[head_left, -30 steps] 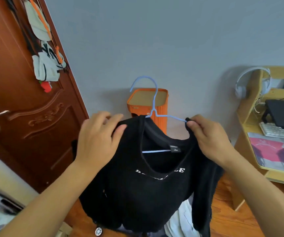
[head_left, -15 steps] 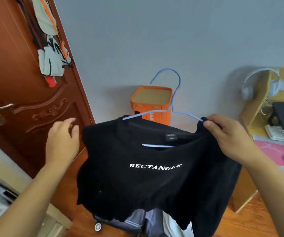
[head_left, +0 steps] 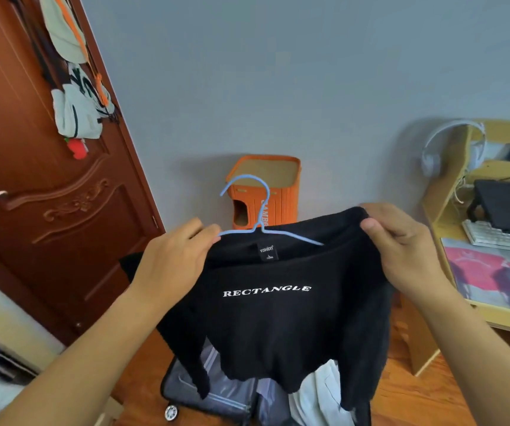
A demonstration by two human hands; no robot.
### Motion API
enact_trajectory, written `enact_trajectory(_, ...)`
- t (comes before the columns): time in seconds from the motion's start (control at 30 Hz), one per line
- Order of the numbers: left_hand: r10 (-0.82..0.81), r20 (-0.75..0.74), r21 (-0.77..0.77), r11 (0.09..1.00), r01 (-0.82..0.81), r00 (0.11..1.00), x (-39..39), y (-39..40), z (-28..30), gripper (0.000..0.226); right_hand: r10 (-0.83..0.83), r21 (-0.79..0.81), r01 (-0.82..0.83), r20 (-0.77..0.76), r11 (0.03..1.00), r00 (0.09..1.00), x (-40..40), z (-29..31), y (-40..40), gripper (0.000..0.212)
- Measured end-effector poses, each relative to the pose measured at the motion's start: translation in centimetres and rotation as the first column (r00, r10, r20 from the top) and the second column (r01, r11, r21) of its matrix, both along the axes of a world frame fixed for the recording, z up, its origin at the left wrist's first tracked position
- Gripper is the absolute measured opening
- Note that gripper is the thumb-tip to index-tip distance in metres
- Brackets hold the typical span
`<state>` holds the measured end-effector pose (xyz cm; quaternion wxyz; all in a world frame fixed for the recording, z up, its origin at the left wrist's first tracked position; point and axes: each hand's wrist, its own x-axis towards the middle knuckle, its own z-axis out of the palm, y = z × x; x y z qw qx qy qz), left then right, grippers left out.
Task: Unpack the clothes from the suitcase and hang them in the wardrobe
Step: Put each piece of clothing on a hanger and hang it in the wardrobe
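We pinch the black sweater [head_left: 278, 309] at each shoulder, left hand [head_left: 170, 265] and right hand [head_left: 407, 250], blue hanger [head_left: 256, 222] between our fingers, seemingly seated; hanging remains, and clothes still fill the suitcase [head_left: 216, 395] below.

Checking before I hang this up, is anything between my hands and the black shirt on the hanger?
No. The left hand and right hand both grip the black shirt at its shoulders, on the blue hanger. No wardrobe is clearly in view.
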<state>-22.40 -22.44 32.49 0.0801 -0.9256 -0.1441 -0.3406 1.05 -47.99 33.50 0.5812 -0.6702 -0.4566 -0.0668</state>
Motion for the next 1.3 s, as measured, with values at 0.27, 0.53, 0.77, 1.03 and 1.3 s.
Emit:
enact_trajectory(0.27,0.135,0.223,-0.092,0.989,-0.117,0.965,-0.9,1.6,1.6,0.022,-0.307,-0.387,0.224,-0.165,0.894,0.937,2.3,-4.5,-0.7,0.056)
enact_trajectory(0.53,0.190,0.263,-0.150,0.977,-0.154,0.946,-2.8,3.3,3.1,0.034,-0.048,-0.248,-0.166,-0.677,0.954,0.735,-2.2,-11.4,5.2,0.062)
enact_trajectory(0.77,0.170,0.279,-0.097,0.984,-0.148,0.945,-7.3,5.4,3.0,0.030,-0.129,-0.276,-0.050,-0.594,0.960,0.794,0.2,-10.1,10.6,0.039)
enact_trajectory(1.03,0.253,0.040,0.110,0.960,-0.256,0.967,-15.9,9.8,2.3,0.031,-0.298,-0.399,0.178,-0.263,0.900,0.918,2.8,-6.5,12.3,0.026)
enact_trajectory(1.3,0.177,0.048,0.063,0.982,-0.180,0.983,-18.5,11.1,4.7,0.027,0.424,-0.537,-0.240,0.249,0.809,0.871,-12.8,-2.8,19.8,0.053)
